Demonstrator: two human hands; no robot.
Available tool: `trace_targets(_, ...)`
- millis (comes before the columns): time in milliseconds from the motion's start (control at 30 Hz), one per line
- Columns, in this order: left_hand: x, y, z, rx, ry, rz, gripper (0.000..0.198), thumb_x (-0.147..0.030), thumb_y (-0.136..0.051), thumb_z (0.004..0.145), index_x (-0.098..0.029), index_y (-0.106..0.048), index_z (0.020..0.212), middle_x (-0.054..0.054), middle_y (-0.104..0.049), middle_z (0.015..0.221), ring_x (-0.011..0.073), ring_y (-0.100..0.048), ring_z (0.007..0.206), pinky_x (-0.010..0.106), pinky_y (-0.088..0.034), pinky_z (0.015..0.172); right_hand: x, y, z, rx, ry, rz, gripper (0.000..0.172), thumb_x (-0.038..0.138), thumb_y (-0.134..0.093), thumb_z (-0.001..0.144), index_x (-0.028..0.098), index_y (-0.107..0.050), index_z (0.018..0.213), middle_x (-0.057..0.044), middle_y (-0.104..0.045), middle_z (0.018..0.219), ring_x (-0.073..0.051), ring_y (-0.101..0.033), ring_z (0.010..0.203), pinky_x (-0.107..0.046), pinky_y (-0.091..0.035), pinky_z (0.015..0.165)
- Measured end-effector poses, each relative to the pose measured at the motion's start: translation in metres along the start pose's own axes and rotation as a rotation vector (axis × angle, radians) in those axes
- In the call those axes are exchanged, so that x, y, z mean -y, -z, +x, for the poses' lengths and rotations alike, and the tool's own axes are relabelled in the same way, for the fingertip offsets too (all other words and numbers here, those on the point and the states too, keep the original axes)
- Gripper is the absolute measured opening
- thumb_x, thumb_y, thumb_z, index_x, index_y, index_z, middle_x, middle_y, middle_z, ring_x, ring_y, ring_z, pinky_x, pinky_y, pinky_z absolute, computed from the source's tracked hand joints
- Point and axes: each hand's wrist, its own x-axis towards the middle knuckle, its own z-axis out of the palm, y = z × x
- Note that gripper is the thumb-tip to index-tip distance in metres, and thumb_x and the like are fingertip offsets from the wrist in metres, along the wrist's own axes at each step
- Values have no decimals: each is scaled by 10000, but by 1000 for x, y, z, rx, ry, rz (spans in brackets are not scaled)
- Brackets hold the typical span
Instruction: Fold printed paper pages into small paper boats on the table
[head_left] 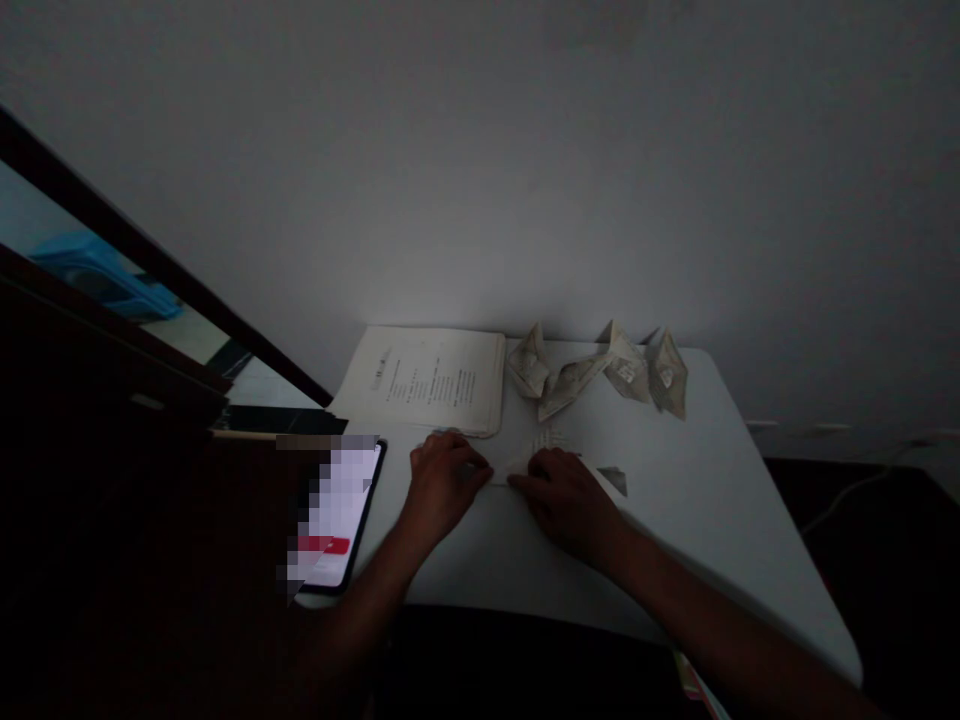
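Observation:
A printed sheet of paper, partly folded, lies on the white table between my hands. My left hand is closed, with thumb and forefinger pinched at the paper's left end. My right hand rests over the right part, its fingers bent and pressed onto the paper near the front edge. A printed corner shows to the right of that hand. Dim light and my fingers hide much of the fold. Behind the hands stand several folded paper boats made from printed pages.
A stack of printed pages lies at the table's back left, by the wall. A lit phone sits at the left edge. The white table has a rounded front right corner. A dark frame rises at left.

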Motion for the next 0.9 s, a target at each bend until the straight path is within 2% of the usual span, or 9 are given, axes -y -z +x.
trace_targets(233, -3, 2, 0, 27, 15, -28, 42, -293, -669, 749, -261, -693, 763, -2, -587, 891, 213, -505, 959, 399, -326, 861, -1, 0, -3, 26, -2, 10, 275, 140, -550, 817, 234, -664, 1048, -64, -559, 829, -183, -474, 778, -311, -349, 683)
trace_targets(467, -4, -1, 0, 27, 45, -16, 62, -306, -669, 745, -253, -695, 763, 9, -589, 931, 220, -494, 981, 412, -323, 864, -2, -2, -3, -19, 14, 31, 255, 146, -542, 828, 232, -671, 1031, -59, -548, 822, -173, -468, 771, -307, -347, 687)
trace_targets(900, -3, 6, -3, 66, 83, 13, 91, -327, -676, 729, -237, -679, 746, 14, -565, 926, 242, -490, 987, 417, -324, 854, -2, -2, -4, -10, 0, 37, 269, 140, -527, 836, 232, -664, 1048, -66, -552, 841, -179, -468, 782, -312, -357, 692)
